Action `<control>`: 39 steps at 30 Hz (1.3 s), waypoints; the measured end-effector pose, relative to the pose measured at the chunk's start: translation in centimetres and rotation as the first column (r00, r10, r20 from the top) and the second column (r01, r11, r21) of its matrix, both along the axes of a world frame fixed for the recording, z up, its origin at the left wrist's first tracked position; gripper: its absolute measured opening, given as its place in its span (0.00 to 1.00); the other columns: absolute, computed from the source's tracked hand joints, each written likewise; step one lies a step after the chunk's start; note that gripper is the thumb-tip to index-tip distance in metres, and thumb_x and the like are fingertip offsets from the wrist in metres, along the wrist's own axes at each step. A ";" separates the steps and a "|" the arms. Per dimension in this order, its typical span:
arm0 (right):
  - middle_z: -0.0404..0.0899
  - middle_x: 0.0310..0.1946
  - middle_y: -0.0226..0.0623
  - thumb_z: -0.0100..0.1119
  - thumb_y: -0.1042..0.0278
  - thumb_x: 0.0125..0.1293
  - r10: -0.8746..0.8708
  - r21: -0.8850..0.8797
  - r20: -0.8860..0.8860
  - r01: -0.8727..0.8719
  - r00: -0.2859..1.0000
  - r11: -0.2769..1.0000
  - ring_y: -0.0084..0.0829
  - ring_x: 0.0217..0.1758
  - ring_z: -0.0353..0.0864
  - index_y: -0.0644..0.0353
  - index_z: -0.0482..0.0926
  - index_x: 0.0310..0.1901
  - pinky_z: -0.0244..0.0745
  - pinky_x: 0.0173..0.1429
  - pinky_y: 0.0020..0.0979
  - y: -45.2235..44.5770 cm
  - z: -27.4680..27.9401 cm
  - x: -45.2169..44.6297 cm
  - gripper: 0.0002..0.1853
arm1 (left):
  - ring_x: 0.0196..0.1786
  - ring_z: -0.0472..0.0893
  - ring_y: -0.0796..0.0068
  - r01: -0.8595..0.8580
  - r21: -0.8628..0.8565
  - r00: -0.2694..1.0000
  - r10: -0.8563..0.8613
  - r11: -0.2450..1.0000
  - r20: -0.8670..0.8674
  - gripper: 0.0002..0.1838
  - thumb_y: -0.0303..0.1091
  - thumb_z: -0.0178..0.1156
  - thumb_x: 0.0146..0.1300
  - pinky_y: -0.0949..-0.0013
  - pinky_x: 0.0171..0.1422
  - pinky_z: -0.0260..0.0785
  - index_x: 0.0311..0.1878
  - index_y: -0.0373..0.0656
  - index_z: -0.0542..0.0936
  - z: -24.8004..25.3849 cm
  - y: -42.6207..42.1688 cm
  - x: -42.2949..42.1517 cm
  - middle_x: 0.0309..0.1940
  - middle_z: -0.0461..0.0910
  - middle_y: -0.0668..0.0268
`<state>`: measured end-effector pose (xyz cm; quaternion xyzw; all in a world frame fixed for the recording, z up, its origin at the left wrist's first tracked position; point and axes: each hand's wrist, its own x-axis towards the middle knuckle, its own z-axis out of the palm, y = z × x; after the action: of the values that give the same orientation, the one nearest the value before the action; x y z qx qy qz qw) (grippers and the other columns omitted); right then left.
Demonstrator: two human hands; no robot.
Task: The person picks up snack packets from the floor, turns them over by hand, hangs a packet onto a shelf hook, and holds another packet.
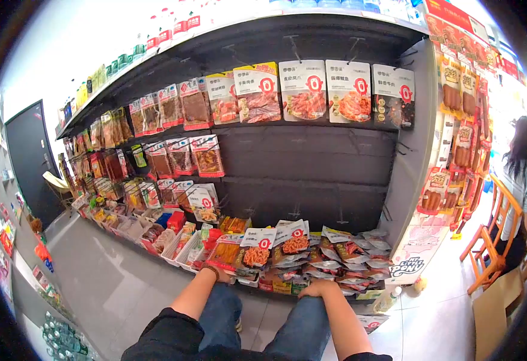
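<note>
My left hand (217, 274) rests at my left knee, close to the front edge of the bottom shelf and an orange snack packet (225, 251). Its fingers are too small and partly hidden to make out. On my right knee lies my right hand (316, 289), just below the heaped silver and red snack packets (341, 256); its finger positions are unclear. Between the hands, a white-topped packet (257, 246) and a similar packet (291, 236) lie on the heap. Above, a row of large white-topped packets (302, 90) hangs from hooks.
Smaller packets (206, 156) hang at the left of the dark shelf back. White baskets (173, 248) line the bottom shelf. Sausage packs (450, 96) hang on the right end panel. Further right are a wooden chair (495, 240), a cardboard box (498, 313) and a person (519, 174).
</note>
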<state>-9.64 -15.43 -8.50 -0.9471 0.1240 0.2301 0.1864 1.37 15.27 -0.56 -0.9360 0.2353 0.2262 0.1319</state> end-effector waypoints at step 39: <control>0.75 0.39 0.44 0.53 0.50 0.48 -0.203 -0.025 0.649 0.287 0.734 0.958 0.42 0.46 0.72 0.57 0.78 0.35 0.68 0.48 0.38 3.7 1.8 -8.2 0.20 | 0.38 0.76 0.55 0.167 -0.239 0.972 -0.120 0.957 0.200 0.24 0.52 0.46 0.48 0.57 0.43 0.67 0.31 0.39 0.78 -8.6 0.6 5.2 0.35 0.77 0.53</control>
<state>-17.81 -11.70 -6.71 -0.9533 0.1907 -0.1408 0.1874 6.57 15.89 -9.18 -0.9423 0.3167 0.0968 0.0481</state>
